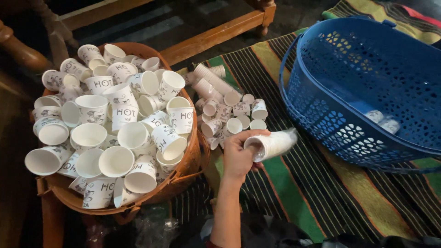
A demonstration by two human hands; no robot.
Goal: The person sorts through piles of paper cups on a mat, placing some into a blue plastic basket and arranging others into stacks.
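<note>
My hand (239, 158) reaches up from the bottom centre of the frame and is closed around a short nested stack of small white paper cups (271, 144), fingers curled over its open end. I can't tell for sure which of my hands it is from this view alone, though the thumb side suggests the left; no other hand of mine shows. The stack lies nearly level, its long axis running from my palm out toward the right and slightly up, so its far end points at the blue plastic basket (321, 115) that fills the upper right of the frame. That basket sits tilted on the striped mat (294, 197), and a few small cups (383, 120) rest in its bottom. Just above my knuckles, in the middle of the frame, lies a loose heap of small cups (234, 117) on the mat, some upright, some tipped, with a longer nested stack (211, 82) lying slantwise behind them. To the left, touching that heap's side, the brown basket (193, 160) is piled over its rim with larger printed paper cups (115, 124). A wooden frame (216, 34) crosses the top.
</note>
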